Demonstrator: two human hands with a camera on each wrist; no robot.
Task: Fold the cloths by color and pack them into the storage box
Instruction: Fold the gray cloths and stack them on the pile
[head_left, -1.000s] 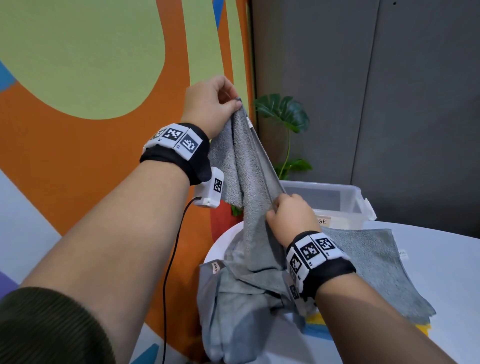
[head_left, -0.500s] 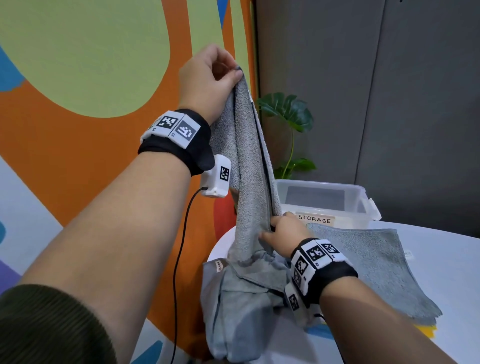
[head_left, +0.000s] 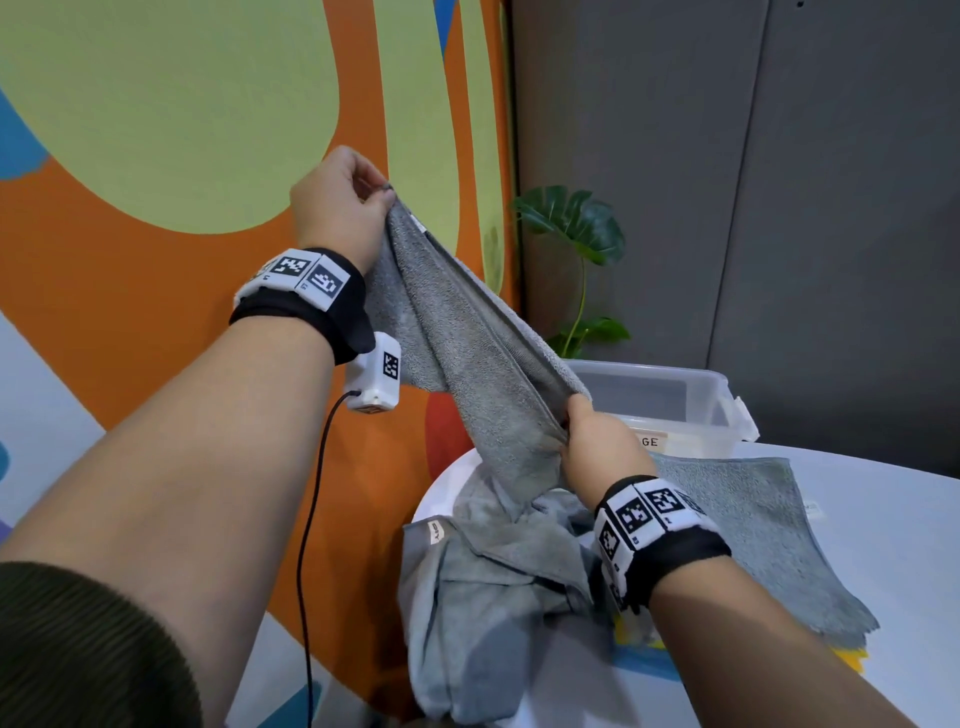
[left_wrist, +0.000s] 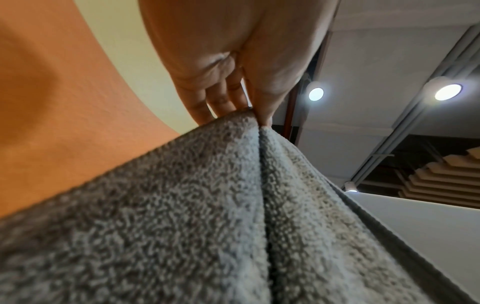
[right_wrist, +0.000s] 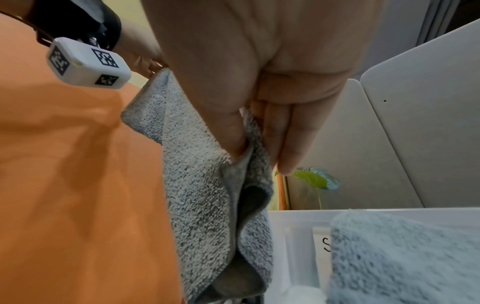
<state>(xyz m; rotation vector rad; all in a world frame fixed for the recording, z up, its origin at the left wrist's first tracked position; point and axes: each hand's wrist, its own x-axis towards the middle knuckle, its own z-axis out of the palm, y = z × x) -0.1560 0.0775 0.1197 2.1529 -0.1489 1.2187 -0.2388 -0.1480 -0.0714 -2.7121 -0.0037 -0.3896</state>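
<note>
A grey terry cloth (head_left: 467, 343) hangs stretched between my hands. My left hand (head_left: 337, 208) is raised against the wall and pinches its top corner (left_wrist: 249, 121). Lower and to the right, my right hand (head_left: 597, 447) grips the cloth's edge (right_wrist: 246, 156) between thumb and fingers. Its lower end lies bunched on a crumpled grey cloth (head_left: 493, 597) at the table's left edge. Another grey cloth (head_left: 753, 530) lies flat on the table. The clear storage box (head_left: 675, 395) stands behind, open.
The white round table (head_left: 893, 545) holds everything. Yellow and blue cloth edges (head_left: 841, 657) peek from under the flat grey one. A potted plant (head_left: 576, 228) stands behind the box beside the orange and green wall (head_left: 156, 156).
My left hand came down a little and leftward with the corner. My right hand slid along the cloth's edge to the right and up, pulling the cloth out at a slant.
</note>
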